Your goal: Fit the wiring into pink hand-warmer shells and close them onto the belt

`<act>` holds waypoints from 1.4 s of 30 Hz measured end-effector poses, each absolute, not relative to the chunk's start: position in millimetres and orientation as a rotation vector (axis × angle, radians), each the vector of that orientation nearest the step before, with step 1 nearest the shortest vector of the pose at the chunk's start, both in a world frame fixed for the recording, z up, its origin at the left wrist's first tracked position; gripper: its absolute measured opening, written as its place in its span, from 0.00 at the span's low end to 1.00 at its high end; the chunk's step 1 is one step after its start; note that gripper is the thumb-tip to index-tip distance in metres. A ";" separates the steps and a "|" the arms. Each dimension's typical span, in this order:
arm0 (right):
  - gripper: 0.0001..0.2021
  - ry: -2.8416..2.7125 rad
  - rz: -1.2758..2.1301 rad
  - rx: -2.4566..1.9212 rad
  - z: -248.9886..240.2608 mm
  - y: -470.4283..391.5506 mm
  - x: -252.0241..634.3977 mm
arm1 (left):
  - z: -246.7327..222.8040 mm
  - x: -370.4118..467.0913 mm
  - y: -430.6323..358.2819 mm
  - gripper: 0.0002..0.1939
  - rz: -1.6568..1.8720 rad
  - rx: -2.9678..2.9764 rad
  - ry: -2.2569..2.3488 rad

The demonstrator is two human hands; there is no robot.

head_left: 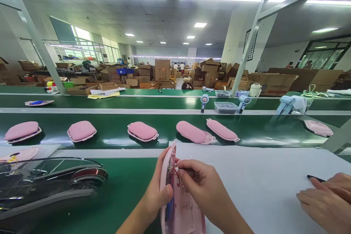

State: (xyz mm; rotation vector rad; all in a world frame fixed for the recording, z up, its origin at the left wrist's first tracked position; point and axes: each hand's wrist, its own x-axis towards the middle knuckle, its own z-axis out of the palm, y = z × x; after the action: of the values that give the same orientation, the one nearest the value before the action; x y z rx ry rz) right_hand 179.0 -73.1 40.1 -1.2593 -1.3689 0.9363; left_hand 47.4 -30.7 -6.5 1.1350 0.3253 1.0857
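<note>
Pink plastic fills the near middle of the head view: an opened casing (189, 208) is held up on edge at the bottom centre, its two halves spread apart, with red wires (176, 175) and a blue part (169, 210) between them. The left hand (156, 192) is closed around the left half, thumb pressed on its near face and fingers wrapped behind. The right hand (201, 179) has thumb and index finger drawn nearly together in a pinch on the red wires inside the casing, its other fingers curled in.

The left forearm rises from the bottom edge, slanting up to the right; the right forearm slants up to the left, its wrist bent inward over a white sheet (263, 175). At the far right, a co-worker's hands (320, 201) rest above the sheet beside a dark, slim tool (316, 178).

Beyond the hands, more pink cases (142, 131) lie along a green belt (263, 128). Printed marks show on a tall cardboard box (162, 70) in the background, too small to read.
</note>
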 end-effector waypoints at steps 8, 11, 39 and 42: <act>0.10 -1.511 0.958 -1.282 49.2 -76.3 179.0 | -6.2 46.9 -29.8 0.45 1.071 1.239 0.335; 0.10 -1.587 0.911 -1.296 51.3 -77.6 181.3 | -6.7 46.2 -31.3 0.46 1.040 1.283 0.347; 0.11 -1.531 0.576 -1.735 46.4 -76.0 189.0 | -14.7 51.3 -20.7 0.44 0.947 1.101 0.348; 0.26 -1.520 0.691 -1.979 40.2 -71.7 207.0 | -15.9 51.2 -16.2 0.47 0.924 0.938 0.364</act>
State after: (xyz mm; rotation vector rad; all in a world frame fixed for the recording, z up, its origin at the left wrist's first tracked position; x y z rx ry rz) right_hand 207.0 -71.7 40.2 -1.9795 -1.5201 0.6913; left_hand 51.2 -16.2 -15.9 0.9379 0.3640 0.9237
